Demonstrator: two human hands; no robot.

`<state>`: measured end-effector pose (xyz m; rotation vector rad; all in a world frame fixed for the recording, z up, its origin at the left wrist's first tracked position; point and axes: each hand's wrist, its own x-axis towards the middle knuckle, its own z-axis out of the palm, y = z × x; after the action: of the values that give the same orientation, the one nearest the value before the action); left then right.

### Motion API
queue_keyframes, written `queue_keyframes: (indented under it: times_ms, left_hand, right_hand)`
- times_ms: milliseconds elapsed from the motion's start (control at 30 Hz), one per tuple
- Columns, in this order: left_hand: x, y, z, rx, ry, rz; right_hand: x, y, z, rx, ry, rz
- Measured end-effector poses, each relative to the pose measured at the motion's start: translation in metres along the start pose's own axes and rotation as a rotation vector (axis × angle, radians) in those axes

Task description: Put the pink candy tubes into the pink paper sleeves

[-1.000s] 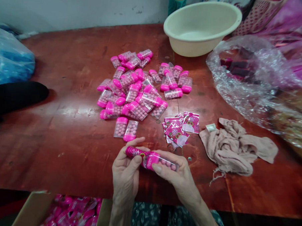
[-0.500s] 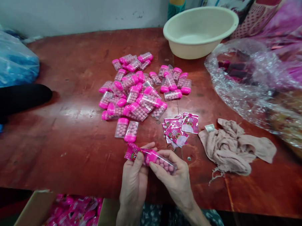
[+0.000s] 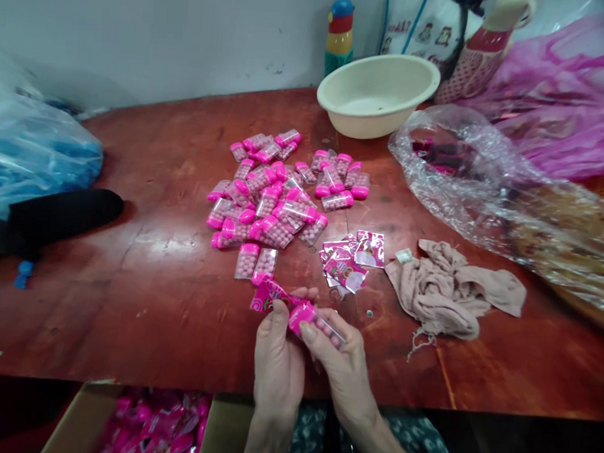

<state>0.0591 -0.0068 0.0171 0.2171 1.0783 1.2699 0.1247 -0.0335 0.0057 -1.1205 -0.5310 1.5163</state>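
My left hand [image 3: 279, 352] pinches a pink printed plastic sleeve [image 3: 267, 297] between thumb and fingers. My right hand [image 3: 343, 362] is closed around a small clear candy container [image 3: 330, 329] with a pink cap and pink balls inside; its capped end points left toward the sleeve. Whether the sleeve is fixed to the cap I cannot tell. Beyond my hands lies a pile of similar candy containers [image 3: 268, 201], with two of them apart at the near side. Several flat pink printed sleeves [image 3: 345, 267] lie overlapped to the right of the pile.
A crumpled beige cloth [image 3: 439, 292] lies at right, near clear plastic wrap [image 3: 434, 179]. A cream basin [image 3: 377, 119] and a bottle [image 3: 339, 38] stand by the wall. Below the table's front edge, a cardboard box [image 3: 80, 420] holds pink packets. A blue-filled bag [image 3: 45, 155] sits left.
The camera view has tilted upward, showing more of the wall and bottle. Both hands keep their hold, and the candy container's cap has tilted slightly against the sleeve.
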Motion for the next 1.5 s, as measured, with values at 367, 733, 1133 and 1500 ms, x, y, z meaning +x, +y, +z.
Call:
queue_keyframes:
  times_ms: [367,733,1133,1500]
  left_hand:
    - [-0.009,0.003,0.002,0.068,-0.09,-0.043]
    - [0.0,0.014,-0.003,0.174,-0.13,-0.005]
    - [-0.001,0.017,-0.001,0.196,-0.07,0.005]
    - [-0.003,0.016,-0.005,0.242,-0.271,-0.026]
  right_hand:
    - [-0.003,0.002,0.002,-0.197,0.081,-0.2]
    - [0.002,0.005,-0.003,-0.383,0.024,-0.362]
    - [0.006,0.004,0.001,-0.084,-0.074,-0.106]
    - [0.001,0.005,-0.008,0.014,-0.099,-0.074]
